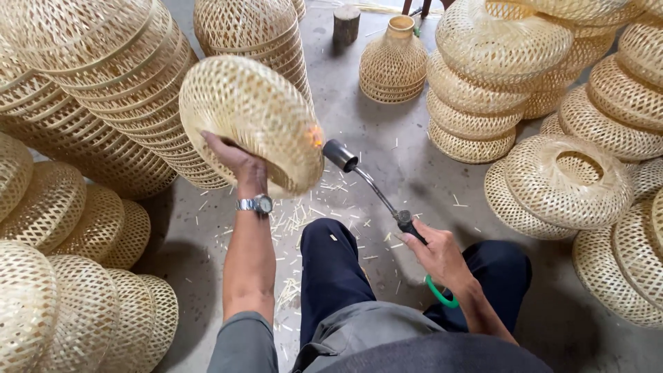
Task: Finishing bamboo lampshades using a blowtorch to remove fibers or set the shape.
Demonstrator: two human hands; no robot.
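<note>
I hold one round woven basket shade (252,121) up in my left hand (238,162). My fingers curl around its bottom rim and squeeze it. It sits in the air above the floor (387,148), in front of my knees. My right hand (435,252) grips one thin metal torch (369,183), fingers wrapped tight on the black handle. A small orange flame touches the right side of the shade. One green hose (442,293) loops under my wrist. One watch (257,204) is on my left wrist. Stacks of the same pale bamboo shades (103,76) crowd the left and right edges of the gray floor; I cannot count them all. Only a narrow strip in the middle is open. Small bamboo bits (304,214) lie there.
</note>
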